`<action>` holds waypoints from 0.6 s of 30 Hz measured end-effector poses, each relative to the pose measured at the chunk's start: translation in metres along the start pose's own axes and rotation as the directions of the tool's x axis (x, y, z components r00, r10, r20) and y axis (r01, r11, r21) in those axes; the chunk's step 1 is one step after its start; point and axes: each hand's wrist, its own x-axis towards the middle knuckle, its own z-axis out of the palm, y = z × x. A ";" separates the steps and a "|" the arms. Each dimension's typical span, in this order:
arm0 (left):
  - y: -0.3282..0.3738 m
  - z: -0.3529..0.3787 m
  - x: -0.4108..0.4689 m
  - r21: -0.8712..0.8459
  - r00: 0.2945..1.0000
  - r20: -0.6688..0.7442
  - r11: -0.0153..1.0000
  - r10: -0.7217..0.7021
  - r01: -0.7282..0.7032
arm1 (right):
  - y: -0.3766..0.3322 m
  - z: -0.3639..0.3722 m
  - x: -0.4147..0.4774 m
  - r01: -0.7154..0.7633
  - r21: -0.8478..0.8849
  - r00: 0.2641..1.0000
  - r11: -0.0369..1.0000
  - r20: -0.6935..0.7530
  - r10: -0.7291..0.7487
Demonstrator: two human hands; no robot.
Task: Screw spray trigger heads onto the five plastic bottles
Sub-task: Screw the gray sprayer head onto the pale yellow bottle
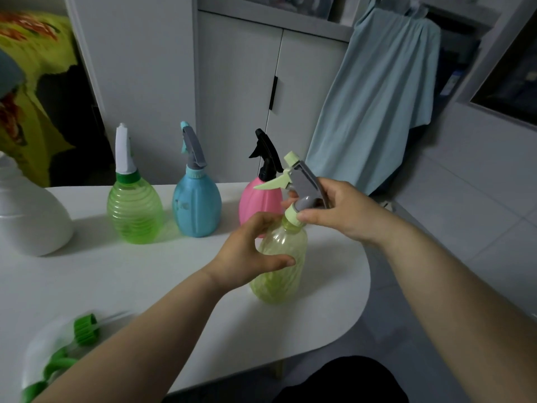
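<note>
Five bottles show in the head view, standing on or held just over the white bench [145, 286]. At the far edge, three in a row wear their heads: a ribbed green bottle [135, 210] with a white head, a blue bottle [197, 206] with a grey one, and a pink bottle [260, 203] with a black one. A white bottle [32, 219] at the left edge runs out of frame, so its top cannot be judged. The fifth, a pale yellow-green bottle [280, 266], is in hand near the bench's right edge, tilted toward the right.

The left hand [250, 254] has its grip closed round the bottle's upper body, thumb across the front. The right hand [334, 210] has its grip clamped on the grey trigger head [305, 184], fingertips at the pale green collar [293, 215] seated on the neck.

The bottle looks empty, thin-walled and light, probably giving under a hard squeeze and smooth enough to slip. Holding the shoulder, where the wall is stiffer, seems wise. The turning is best done at the ribbed collar, not the lever, which would likely flex.

One further green trigger head [84, 330] lies loose at the near left, blurred, apparently on a white plate [37, 353], likely meant for the white bottle.
</note>
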 end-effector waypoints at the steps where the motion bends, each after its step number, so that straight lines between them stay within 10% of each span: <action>1: 0.000 0.000 0.001 0.003 1.000 -0.003 1.000 -0.001 0.001 | -0.004 -0.001 0.001 -0.007 -0.028 1.000 1.000 0.022 0.008; 18: 0.001 0.003 0.002 0.022 1.000 -0.026 1.000 -0.006 0.007 | -0.040 -0.001 0.013 -0.054 -0.491 0.985 0.869 0.115 0.126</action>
